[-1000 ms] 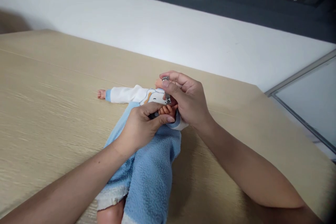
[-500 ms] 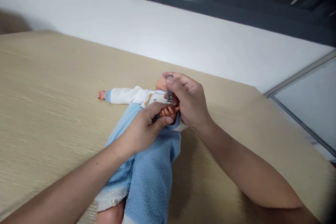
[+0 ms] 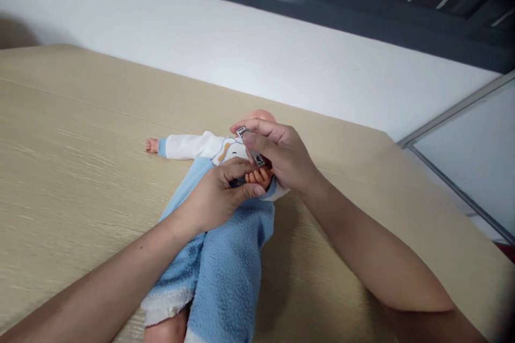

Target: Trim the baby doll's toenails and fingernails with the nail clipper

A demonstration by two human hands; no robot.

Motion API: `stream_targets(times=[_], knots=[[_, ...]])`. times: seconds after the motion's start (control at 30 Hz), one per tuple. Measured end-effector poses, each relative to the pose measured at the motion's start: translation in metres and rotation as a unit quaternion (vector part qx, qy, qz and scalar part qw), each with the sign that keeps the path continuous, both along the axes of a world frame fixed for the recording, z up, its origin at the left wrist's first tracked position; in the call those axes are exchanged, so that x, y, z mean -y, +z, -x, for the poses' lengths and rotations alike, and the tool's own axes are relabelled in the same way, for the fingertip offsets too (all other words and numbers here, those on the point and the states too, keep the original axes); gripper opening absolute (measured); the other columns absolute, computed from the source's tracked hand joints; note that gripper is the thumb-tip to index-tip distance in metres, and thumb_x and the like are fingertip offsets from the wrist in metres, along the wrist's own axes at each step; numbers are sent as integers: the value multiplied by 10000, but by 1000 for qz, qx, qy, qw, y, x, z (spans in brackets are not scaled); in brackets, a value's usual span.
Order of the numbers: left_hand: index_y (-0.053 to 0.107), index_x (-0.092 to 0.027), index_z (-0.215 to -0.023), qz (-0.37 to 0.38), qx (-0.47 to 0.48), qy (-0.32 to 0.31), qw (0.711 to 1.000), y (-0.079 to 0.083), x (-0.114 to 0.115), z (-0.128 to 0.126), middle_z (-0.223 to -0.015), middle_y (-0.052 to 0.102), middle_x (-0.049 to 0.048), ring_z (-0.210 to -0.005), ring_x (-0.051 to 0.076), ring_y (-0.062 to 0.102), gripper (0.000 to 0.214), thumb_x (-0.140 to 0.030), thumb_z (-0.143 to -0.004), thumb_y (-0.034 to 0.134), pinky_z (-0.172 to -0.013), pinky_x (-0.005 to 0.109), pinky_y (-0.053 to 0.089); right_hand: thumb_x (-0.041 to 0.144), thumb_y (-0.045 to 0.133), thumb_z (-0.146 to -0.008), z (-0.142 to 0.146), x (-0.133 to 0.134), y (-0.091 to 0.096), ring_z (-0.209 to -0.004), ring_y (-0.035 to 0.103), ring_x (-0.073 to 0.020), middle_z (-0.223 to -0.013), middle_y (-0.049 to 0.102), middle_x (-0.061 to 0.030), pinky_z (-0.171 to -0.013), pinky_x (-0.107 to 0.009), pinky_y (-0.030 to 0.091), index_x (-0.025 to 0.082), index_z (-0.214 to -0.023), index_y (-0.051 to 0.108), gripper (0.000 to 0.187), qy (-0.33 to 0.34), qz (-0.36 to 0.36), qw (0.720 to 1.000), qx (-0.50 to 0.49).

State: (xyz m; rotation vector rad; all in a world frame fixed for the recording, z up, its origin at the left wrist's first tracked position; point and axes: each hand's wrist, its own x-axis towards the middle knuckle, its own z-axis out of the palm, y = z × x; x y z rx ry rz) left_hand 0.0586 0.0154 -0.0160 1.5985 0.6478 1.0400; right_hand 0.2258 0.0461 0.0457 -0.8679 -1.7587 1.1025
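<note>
A pale wood-grain desk point(image 3: 68, 182) fills the left of the view. A baby doll point(image 3: 235, 150) lies on its back on it, head toward 12 o'clock and legs toward 6 o'clock. Its white sleeve point(image 3: 189, 146) stretches to 9 o'clock, ending in a bare doll hand point(image 3: 152, 145) on the desk.

The left hand point(image 3: 215, 193) reaches in from 7 o'clock, its fingers point(image 3: 237, 169) curled closely around the doll's other small hand point(image 3: 257, 177). A small dark item point(image 3: 238, 182) sits under them, too hidden to name. Blue fleece legs point(image 3: 227, 278) run toward 6 o'clock.

A metal nail clipper point(image 3: 251, 144) tilts just above the doll's tiny fingers, pinched firmly by the fingers point(image 3: 261, 131) of the right hand point(image 3: 285, 158), which comes in from 4 o'clock. The doll's head point(image 3: 261, 116) shows behind it. A glass panel point(image 3: 462, 161) stands at 3 o'clock.
</note>
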Motion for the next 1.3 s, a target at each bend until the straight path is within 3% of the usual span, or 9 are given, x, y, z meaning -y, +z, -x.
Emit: stream_targets(times=[0.17,0.67,0.9,1.1,1.3], knots=[[779,-181,-955,-7,-11,10,1000,1,0,-1,-1016,728,61,-1012,224,653,206,-386,-962,765,-980,364,479,477,788,-944,0,0,-3,-683,677,-107,-923,762,-14,-637,-233,574,200,-1051,793,297,16,2,1000,-16],[795,-190,-970,-4,4,3,1000,2,1,-2,-1023,727,48,-1029,215,658,110,-295,-941,780,-995,348,484,467,800,-927,0,0,-3,-926,683,-151,-996,743,-32,-741,-233,587,205,-989,795,268,-1,-7,999,-35],[790,-191,-885,-5,4,5,1000,3,1,-2,-973,723,40,-968,204,650,114,-299,-920,801,-957,339,492,469,801,-929,-2,-3,-1,-817,709,-132,-1001,768,-26,-745,-250,599,196,-1051,805,300,36,33,999,-8],[804,-186,-901,-6,0,-2,1000,4,2,-3,-983,720,42,-984,199,655,96,-279,-921,792,-964,329,493,447,779,-955,-5,-2,-3,-876,719,-146,-936,771,-24,-792,-250,603,201,-1054,817,268,57,29,998,-1],[778,-194,-879,-4,13,19,1000,5,1,-3,-1011,737,52,-1025,212,666,124,-299,-944,768,-1017,353,489,562,784,-925,-1,2,-5,-701,645,-141,-814,712,-1,-632,-260,540,239,-1219,785,437,-45,10,999,-19]])
